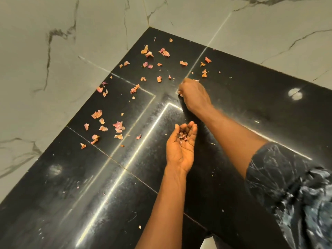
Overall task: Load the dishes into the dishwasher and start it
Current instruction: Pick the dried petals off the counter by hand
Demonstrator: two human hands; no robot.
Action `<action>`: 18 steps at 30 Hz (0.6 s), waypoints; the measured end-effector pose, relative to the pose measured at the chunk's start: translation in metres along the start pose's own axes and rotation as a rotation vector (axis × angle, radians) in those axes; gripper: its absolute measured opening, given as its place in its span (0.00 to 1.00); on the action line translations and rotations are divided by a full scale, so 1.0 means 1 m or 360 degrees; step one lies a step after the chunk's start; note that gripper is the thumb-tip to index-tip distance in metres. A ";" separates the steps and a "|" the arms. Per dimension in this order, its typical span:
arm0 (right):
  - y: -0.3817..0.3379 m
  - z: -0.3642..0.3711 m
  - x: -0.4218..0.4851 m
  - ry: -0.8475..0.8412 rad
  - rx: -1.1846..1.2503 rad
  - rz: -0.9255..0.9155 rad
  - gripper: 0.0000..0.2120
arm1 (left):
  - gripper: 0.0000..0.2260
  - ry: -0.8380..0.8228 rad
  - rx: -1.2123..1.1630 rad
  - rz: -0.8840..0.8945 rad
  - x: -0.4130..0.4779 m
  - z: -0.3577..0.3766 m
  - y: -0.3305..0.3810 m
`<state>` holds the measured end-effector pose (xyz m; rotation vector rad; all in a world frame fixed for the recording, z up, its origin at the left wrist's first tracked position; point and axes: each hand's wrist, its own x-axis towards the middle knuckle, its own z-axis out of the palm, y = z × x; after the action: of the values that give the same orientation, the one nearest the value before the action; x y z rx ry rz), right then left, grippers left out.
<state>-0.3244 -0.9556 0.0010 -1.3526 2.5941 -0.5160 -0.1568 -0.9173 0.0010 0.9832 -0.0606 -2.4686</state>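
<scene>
Left hand [181,146] palm up, fingers loosely cupped, half curled, cradling a small pile of pinkish-orange papery peel scraps [182,136] against the fingertips. Right hand [195,95] reaches forward just beyond the left fingertips, knuckles up, fingers bunched down on the glossy black stone countertop [251,97]; seems pinched on a scrap at its fingertips, but the grip is hidden under the hand, cannot tell for sure. More loose peel scraps [118,127] scattered left of and beyond both sets of fingers, up toward the white marble-look wall tiles [53,51]. Dark patterned sleeve [291,186] on right arm.

No dishes or dishwasher in view, so the task's things are out of frame; this looks like counter cleanup on the side, loading not visibly begun.

To do it well: keep the left palm level and cupped tight so scraps don't spill, sweep the clusters together with the right fingers rather than picking singly, work far corner inward toward the cupped hand.
</scene>
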 end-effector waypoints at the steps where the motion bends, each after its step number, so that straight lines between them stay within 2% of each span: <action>1: 0.002 0.000 -0.008 0.0005 0.0026 0.0020 0.09 | 0.12 -0.0009 -0.0001 -0.0002 0.001 0.000 0.001; 6: 0.013 -0.010 -0.046 0.0077 0.0328 0.0167 0.10 | 0.14 -0.0035 -0.0037 0.0020 0.009 -0.003 0.003; 10: -0.004 -0.032 -0.095 0.0159 0.0476 -0.0087 0.10 | 0.17 0.0015 0.0001 0.0035 0.012 -0.003 0.002; 14: -0.017 -0.041 -0.118 -0.0092 0.0317 -0.0335 0.11 | 0.14 -0.0003 0.0014 0.0007 0.008 -0.005 0.002; 16: -0.015 -0.049 -0.108 -0.0101 0.0338 -0.0307 0.12 | 0.14 0.0006 0.0018 0.0006 0.008 -0.004 0.003; 18: -0.001 -0.053 -0.079 -0.0002 0.0411 -0.0139 0.13 | 0.14 0.0006 -0.0011 -0.0009 0.009 -0.004 0.003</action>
<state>-0.2946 -0.8800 0.0503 -1.3795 2.3743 -0.8307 -0.1592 -0.9236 -0.0070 0.9864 -0.0480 -2.4701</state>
